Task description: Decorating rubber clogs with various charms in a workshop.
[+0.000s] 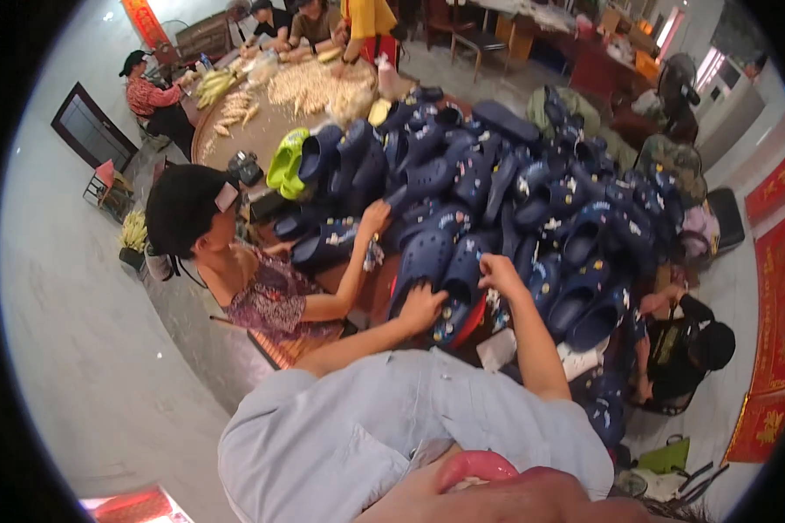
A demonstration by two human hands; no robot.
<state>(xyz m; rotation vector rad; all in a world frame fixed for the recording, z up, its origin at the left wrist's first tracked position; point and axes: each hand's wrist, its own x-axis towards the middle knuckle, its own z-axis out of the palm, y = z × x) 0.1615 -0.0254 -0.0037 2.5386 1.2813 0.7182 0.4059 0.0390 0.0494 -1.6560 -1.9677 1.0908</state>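
Two navy foam clogs lie side by side in front of me, toes pointing away. My left hand [423, 307] is at the opening of the left clog [427, 257], its fingers curled over the edge and gripping it. Beside the right clog [462, 266], which carries small coloured charms, my right hand [500, 274] has its fingers pinched together. What those fingers hold, if anything, is too small to make out. A red edge [467, 324] shows under the pair. Around them spreads a large heap of navy clogs [584, 227], many with charms.
At my left a person in a black cap [187, 209] handles another clog [327, 242]. Another person [689, 349] sits at the right. Lime-green clogs [288, 166] lie beyond the heap's left side. Farther back, people stand around a round table [214, 161] bearing pale food pieces.
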